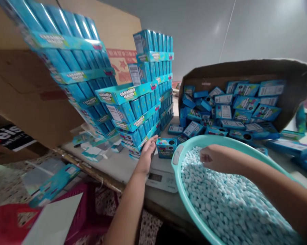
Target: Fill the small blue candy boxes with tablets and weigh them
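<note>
My left hand (pixel 147 153) is beside a small blue candy box (pixel 166 148) that stands upright near the white scale (pixel 161 180); its fingers are extended and nothing shows in them. To the right, my right hand (pixel 206 156) is over the turquoise tub (pixel 178 170), at the surface of the pale blue and white candies (pixel 219 194). Its fingers are curled in, and whatever they may hold is hidden. Just behind my left hand stands a stack of display trays (pixel 139 120) filled with blue boxes, an open tray (pixel 127 93) on top.
Taller stacks of blue boxes rise at the left (pixel 79 64) and behind (pixel 155 54). A cardboard carton (pixel 209 73) full of loose blue boxes lies behind the tub. Plastic scraps (pixel 95 146) lie at the table's left edge, above a red stool (pixel 9 221).
</note>
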Motion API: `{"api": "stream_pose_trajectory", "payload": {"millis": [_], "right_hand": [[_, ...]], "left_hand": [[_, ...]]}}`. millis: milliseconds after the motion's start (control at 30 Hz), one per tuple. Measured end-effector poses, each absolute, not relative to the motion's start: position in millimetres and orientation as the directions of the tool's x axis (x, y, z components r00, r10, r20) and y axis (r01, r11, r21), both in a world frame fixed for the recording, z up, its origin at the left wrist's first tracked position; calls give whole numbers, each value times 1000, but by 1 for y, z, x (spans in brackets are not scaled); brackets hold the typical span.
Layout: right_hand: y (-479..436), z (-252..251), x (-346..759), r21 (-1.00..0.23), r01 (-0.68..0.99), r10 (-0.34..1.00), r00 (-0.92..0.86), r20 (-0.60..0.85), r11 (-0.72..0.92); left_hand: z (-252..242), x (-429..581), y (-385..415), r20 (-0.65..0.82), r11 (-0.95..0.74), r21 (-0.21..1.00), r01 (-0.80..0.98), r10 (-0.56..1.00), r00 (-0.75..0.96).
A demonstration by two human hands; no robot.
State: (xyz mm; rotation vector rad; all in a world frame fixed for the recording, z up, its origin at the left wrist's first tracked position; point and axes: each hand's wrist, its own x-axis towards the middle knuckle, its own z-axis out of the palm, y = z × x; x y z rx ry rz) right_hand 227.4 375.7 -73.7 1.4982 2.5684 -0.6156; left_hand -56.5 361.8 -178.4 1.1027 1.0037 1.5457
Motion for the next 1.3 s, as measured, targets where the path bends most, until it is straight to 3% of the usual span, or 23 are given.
{"api": "stream_pose_trajectory", "payload": {"millis": [167,333,767,900,1033,1167,1300], "right_hand": [[383,-80,233,-309,827,765,-555,-326,469],[387,-85,235,-334,814,753,-572,-325,474],[383,-79,232,-314,820,694,-572,-437,478],[385,-83,231,-310,822,696,-569,-438,477],[385,-87,230,-323,834,714,-551,-433,447],[383,-88,229,-346,825,722,-561,-404,447],[380,-84,227,-350,834,729,-546,-413,426]], "left_hand": [[-179,-56,366,176,-205,955,-213,973,-147],[-177,-55,368,61,-102,957,-271,986,-155],[-182,-57,370,139,-162,965,-204,983,-123],[-179,-53,362,304,-306,952,10,943,-134],[-167,-42,351,524,-442,794,417,846,-99],[-148,-29,348,469,-347,655,671,883,-2],[-134,-15,354,360,-176,724,667,921,-147]]}}
